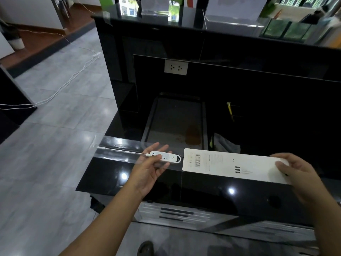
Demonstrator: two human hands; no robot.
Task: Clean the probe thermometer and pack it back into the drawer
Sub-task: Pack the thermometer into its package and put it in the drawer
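a glossy black tabletop [103, 180] is seen from above, with a raised black counter behind it. a dark rectangular tray [150, 126] is set on the tabletop, and a brownish smear can be made out near its front right corner. a long white box [228, 164] is held flat over the tabletop's front part, its printed side up with a barcode near its left end; the print is too small to be read. the box's right end is gripped by the right hand [295, 174], the thumb laid on top and the other fingers [282, 167] curled under it, so that corner is hidden. the probe thermometer [166, 157] is held by the left hand [149, 167] just left of the box, close to it but not touching. its white body is pinched between the thumb and loosely spread fingers [156, 147], which are mostly open and extended behind it. the thin metal probe is stretched out to the left, its tip covered by a pale cap. a crumpled grey cloth [225, 145] lies behind the box, partly cut off by it. a small yellow object [229, 109] further back is too dim to be identified.
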